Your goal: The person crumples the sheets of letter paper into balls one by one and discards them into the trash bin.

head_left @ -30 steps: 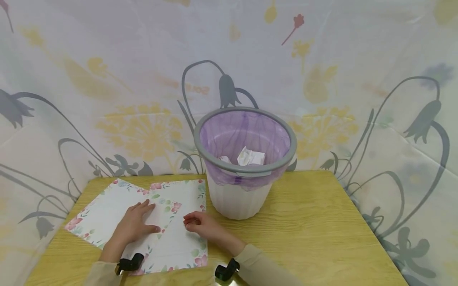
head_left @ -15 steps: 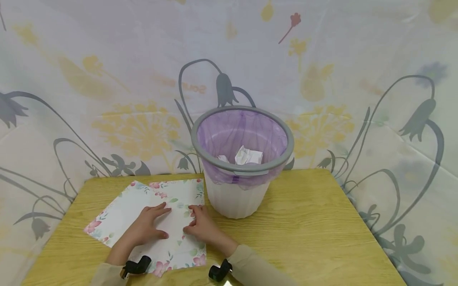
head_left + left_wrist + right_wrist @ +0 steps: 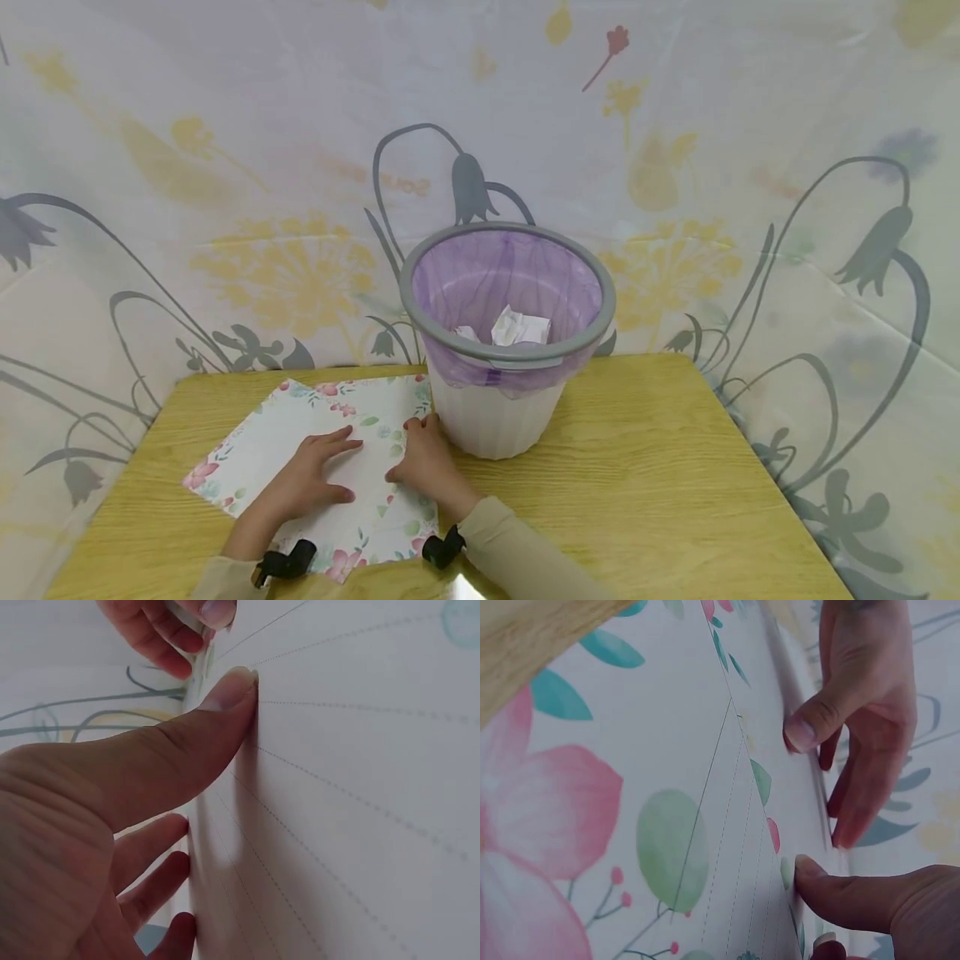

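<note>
Two white sheets of paper with flowered borders overlap at the left of the table. The upper sheet point(image 3: 262, 450) lies slanted across the lower sheet point(image 3: 408, 527), whose right strip shows. My left hand point(image 3: 296, 483) rests on the upper sheet with fingers spread; its thumb point(image 3: 229, 690) touches the dotted lines in the left wrist view. My right hand point(image 3: 435, 471) is at the right part of the sheets, fingers near the lower sheet's right edge. In the right wrist view its thumb point(image 3: 832, 889) touches the upper sheet's border, apart from the fingers.
Behind the right hand stands a white bin point(image 3: 495, 417) with a grey rim and purple liner, holding crumpled white paper point(image 3: 517, 327). The yellow wood-grain table point(image 3: 637, 483) extends to the right. A flower-printed curtain point(image 3: 300, 125) hangs behind.
The upper sheet has slid right, covering more of the lower one, with my left hand moving along. My right hand has opened its fingers and moved slightly right and up along the paper.
</note>
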Demonstrator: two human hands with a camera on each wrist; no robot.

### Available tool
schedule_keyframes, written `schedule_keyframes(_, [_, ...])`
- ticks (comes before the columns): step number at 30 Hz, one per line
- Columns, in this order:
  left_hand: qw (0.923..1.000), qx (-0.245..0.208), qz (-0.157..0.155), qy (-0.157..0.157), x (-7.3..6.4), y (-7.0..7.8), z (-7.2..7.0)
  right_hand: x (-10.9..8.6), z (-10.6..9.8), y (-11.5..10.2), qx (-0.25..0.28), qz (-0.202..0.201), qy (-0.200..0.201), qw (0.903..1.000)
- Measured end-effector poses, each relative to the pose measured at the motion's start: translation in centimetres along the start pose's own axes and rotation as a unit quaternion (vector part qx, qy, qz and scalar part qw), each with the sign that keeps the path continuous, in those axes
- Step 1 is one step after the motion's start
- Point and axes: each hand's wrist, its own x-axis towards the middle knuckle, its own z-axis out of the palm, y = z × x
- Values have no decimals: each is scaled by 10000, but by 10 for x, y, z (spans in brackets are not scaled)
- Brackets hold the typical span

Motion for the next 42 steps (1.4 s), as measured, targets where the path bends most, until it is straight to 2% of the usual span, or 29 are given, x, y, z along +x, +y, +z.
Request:
schedule_keyframes(5, [10000,17,33,82,1,-5,1,4,-1,2,-197,-52,-40,9998])
schedule_keyframes(10, [9999,81,65,133,1,-7,1,9,-2,7,85,-3,-225,9997])
schedule_keyframes(13, [9997,68,124,212,0,-7,-1,9,2,12,458,-172,-211,9986])
schedule_keyframes(16, [9991,3,217,378,-2,-6,-5,7,6,16,838,-465,28,9954])
schedule_keyframes(20, [9970,-280,179,704,-5,-5,-14,2,5,17,1380,-682,443,9871])
schedule_keyframes(25, [9920,-390,-71,1201,-8,-12,-29,-9,-5,14,2290,-655,456,9701])
schedule_keyframes(28, [9874,-528,-272,1470,-11,-16,-39,-16,-12,14,2750,-764,280,9580])
schedule_keyframes(31, [9809,-904,-558,1629,-13,-16,-48,-22,-21,17,2839,-965,133,9539])
schedule_keyframes(34, [9699,-1481,-835,1745,-13,-12,-57,-27,-29,23,2849,-1196,-32,9511])
schedule_keyframes(37, [9573,-2008,-979,1833,-10,-6,-62,-30,-37,31,2960,-1324,-227,9457])
schedule_keyframes(39, [9515,-2198,-1094,1855,-7,-3,-64,-31,-41,36,2962,-1371,-331,9447])
schedule_keyframes(42, [9438,-2427,-1257,1860,-3,0,-65,-32,-45,42,2680,-1647,-342,9486])
